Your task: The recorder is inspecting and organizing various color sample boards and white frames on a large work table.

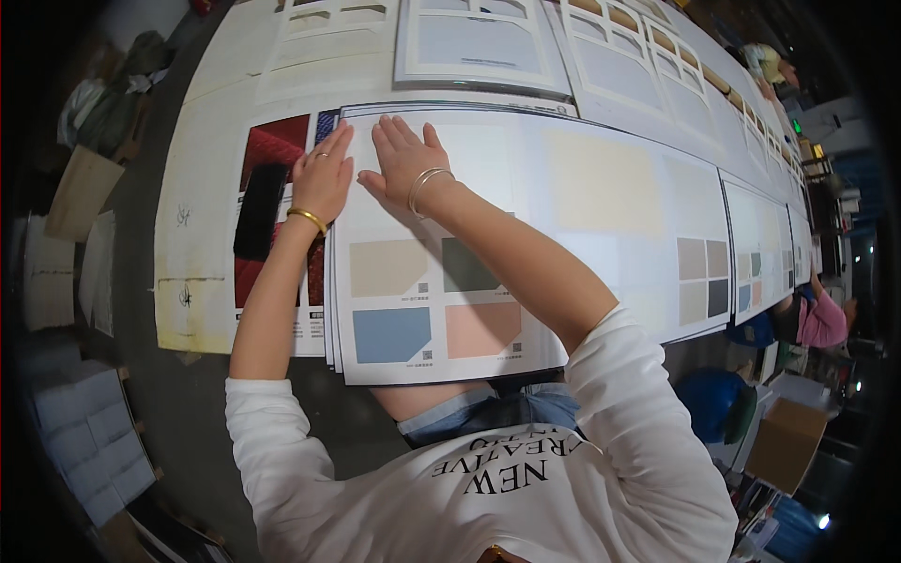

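Note:
A stack of large white sample boards [380, 281] lies in front of me. Its top board bears a beige swatch [388, 268], a dark green swatch [469, 265], a blue swatch [391, 335] and a pink swatch [482, 329]. My right hand [405, 161], with thin bangles at the wrist, lies flat on the upper part of this board, fingers outstretched. At the stack's upper left edge rests my left hand [324, 178], fingers extended, wearing a ring and a gold-coloured bangle. Neither hand grips anything. Beside the left hand, a flat black rectangular object [260, 212] lies on a red-patterned sheet [274, 141].
More swatch boards [694, 216] lie to the right along the long table [202, 188]. White frames with cut-out windows [619, 56] stand at the far side. A person in pink [822, 319] sits at the right, near an open cardboard box [786, 441]. Wrapped white stacks [94, 436] stand at left.

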`<state>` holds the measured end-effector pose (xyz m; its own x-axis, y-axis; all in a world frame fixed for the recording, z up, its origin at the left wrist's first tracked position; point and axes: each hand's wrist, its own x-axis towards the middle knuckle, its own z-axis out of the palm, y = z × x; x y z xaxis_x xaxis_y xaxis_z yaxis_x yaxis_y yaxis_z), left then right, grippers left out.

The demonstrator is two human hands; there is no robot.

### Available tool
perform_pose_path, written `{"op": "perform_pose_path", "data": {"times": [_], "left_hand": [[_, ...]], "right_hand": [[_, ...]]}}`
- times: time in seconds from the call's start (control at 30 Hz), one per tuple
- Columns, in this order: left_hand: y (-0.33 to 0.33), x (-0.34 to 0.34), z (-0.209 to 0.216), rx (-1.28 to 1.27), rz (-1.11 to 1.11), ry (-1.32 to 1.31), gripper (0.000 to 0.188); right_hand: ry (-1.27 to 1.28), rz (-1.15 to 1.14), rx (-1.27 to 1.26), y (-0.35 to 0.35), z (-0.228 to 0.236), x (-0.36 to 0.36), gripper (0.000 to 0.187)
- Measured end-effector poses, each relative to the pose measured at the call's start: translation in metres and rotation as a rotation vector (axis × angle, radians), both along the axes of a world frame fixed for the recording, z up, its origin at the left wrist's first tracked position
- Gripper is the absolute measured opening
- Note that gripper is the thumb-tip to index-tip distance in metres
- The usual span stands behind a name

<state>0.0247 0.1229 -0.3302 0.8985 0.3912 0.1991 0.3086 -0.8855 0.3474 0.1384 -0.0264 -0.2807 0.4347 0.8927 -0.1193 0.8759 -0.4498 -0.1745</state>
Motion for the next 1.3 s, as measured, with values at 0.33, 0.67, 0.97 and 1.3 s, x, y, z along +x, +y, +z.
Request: {"op": "perform_pose_path", "data": {"times": [0.33,0.67,0.97,1.3], "left_hand": [[0.004,-0.009,-0.004,0.058,0.006,-0.002,0.050],[0.010,-0.003,-0.020,0.018,-0.006,-0.060,0.050],[-0.020,-0.030,-0.002,0.208,-0.005,0.172,0.059],[-0.146,-0.210,0.043,0.035,-0.170,0.245,0.069]], "right_hand": [[-0.093,-0.260,-0.089,-0.107,0.004,0.078,0.079],[-0.139,-0.043,0.001,-0.175,-0.003,0.035,0.076],[-0.188,-0.121,0.044,-0.188,-0.009,0.015,0.068],[-0.306,-0.125,-0.024,-0.186,-0.016,0.014,0.066]]}}
